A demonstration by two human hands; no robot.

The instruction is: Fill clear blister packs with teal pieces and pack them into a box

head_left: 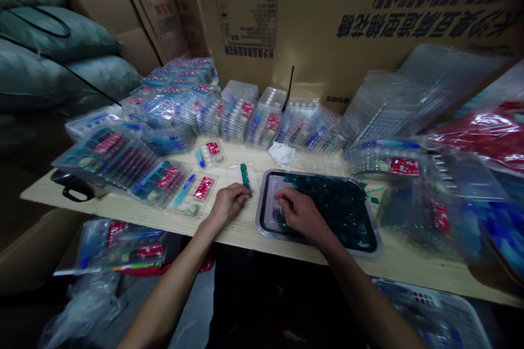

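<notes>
My left hand (230, 203) rests on the table with its fingers pressed together. Its fingertips touch the near end of a short row of dark green pieces (244, 173), which lies in a small clear plastic tray; whatever they pinch is hidden. Over the bare left part of a shallow rimmed tray (266, 229) hovers my right hand (301, 211), fingers curled in and thumb close to them. Anything in that grip is too small to make out. A heap of glossy dark green pieces (339, 207) covers the tray's middle and right.
Clear packs with red dotted cards and blue pens (202, 188) lie left of my hands. Stacked filled packs (110, 158) line the left and back. Crumpled white tissue (281, 154) sits behind the tray. Empty clear trays (380, 98) lean against a large carton (303, 22).
</notes>
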